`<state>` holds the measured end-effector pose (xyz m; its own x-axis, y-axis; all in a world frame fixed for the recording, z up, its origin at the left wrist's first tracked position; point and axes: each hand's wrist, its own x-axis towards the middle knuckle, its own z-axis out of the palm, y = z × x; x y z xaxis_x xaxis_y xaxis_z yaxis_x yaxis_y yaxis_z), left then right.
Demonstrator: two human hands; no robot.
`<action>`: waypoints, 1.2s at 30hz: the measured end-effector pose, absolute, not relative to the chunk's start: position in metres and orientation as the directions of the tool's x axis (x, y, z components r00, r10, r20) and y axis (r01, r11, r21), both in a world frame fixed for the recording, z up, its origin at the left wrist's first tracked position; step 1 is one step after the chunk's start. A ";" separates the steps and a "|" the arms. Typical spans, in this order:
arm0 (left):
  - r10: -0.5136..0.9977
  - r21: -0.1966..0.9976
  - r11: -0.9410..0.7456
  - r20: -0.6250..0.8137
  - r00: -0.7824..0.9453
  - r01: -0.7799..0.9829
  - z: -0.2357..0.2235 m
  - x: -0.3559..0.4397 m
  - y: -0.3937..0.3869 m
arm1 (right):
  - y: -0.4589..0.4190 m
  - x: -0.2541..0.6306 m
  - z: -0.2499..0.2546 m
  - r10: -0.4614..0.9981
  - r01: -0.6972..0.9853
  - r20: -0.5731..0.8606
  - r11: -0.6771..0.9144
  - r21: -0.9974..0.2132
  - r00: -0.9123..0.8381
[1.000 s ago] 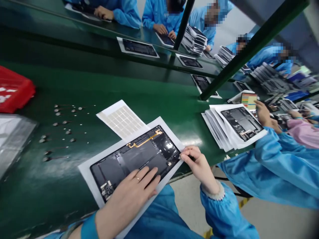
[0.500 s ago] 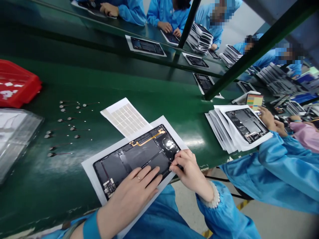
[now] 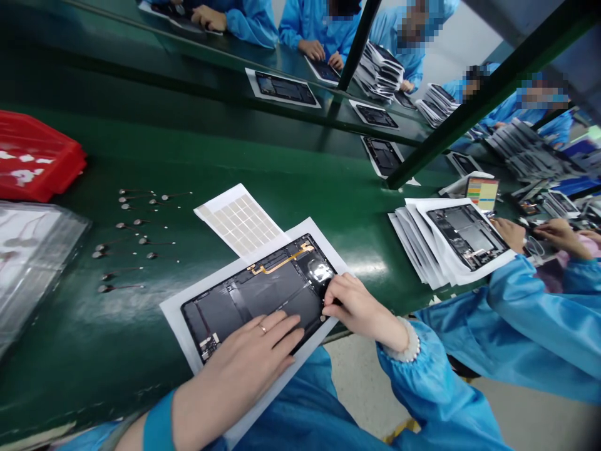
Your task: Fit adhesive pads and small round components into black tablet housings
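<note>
At lower center, a dark tablet housing [image 3: 253, 307] is pressed by the flat, open left hand [image 3: 248, 347]; whether anything is grasped by the curled right hand [image 3: 359, 304] at its edge cannot be told.

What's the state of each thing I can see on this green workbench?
Left hand: open, lying flat on the housing.
Right hand: fingers curled at the housing's edge.
Black rectangular tablet housing: lying back-down, insides exposed.
Gold flex cable: lying across the housing.
White paper sheet: flat under the housing.
Stack of white-backed tablet housings: piled, slightly fanned.
Red plastic tray: sitting at the bench's far left.
</note>
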<state>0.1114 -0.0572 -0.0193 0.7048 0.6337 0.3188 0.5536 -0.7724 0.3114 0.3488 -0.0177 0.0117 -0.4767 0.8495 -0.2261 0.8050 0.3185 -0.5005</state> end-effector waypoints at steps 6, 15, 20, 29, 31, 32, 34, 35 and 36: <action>0.729 0.292 -0.679 0.368 0.577 0.673 0.009 0.053 -0.020 | -0.007 0.361 0.017 0.898 0.714 -0.214 0.144 -0.685 -0.386; 0.979 0.289 -0.085 0.200 0.026 0.953 0.024 0.023 0.080 | 0.059 0.291 0.072 0.808 0.683 0.039 0.523 -0.510 -0.588; 0.974 0.423 -0.048 0.222 -0.052 0.905 0.005 0.037 0.088 | 0.112 0.225 0.067 0.703 0.637 0.127 0.695 -0.334 -0.700; 0.939 0.611 -0.164 0.338 -0.068 0.775 -0.009 0.045 0.085 | 0.136 0.187 0.052 0.615 0.608 0.008 0.782 -0.136 -0.789; 0.933 0.619 -0.197 0.357 -0.048 0.760 -0.010 0.047 0.084 | 0.134 0.188 0.053 0.606 0.605 -0.002 0.793 -0.074 -0.795; 0.930 0.622 -0.212 0.365 -0.039 0.754 -0.010 0.048 0.083 | 0.132 0.189 0.053 0.607 0.606 0.001 0.794 -0.052 -0.795; 0.926 0.627 -0.231 0.377 -0.031 0.744 -0.011 0.051 0.082 | 0.131 0.190 0.053 0.613 0.613 0.003 0.790 -0.029 -0.790; 0.924 0.630 -0.235 0.381 -0.031 0.741 -0.012 0.052 0.081 | 0.130 0.191 0.053 0.617 0.617 -0.001 0.787 -0.025 -0.787; 0.923 0.633 -0.236 0.384 -0.034 0.737 -0.012 0.053 0.081 | 0.130 0.191 0.053 0.621 0.621 -0.011 0.783 -0.025 -0.784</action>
<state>0.0532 0.0808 -0.0125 -0.0338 0.9229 0.3835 0.7375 -0.2360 0.6328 0.1911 0.1300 0.0528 -0.7837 0.6210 -0.0114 0.6211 0.7834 -0.0249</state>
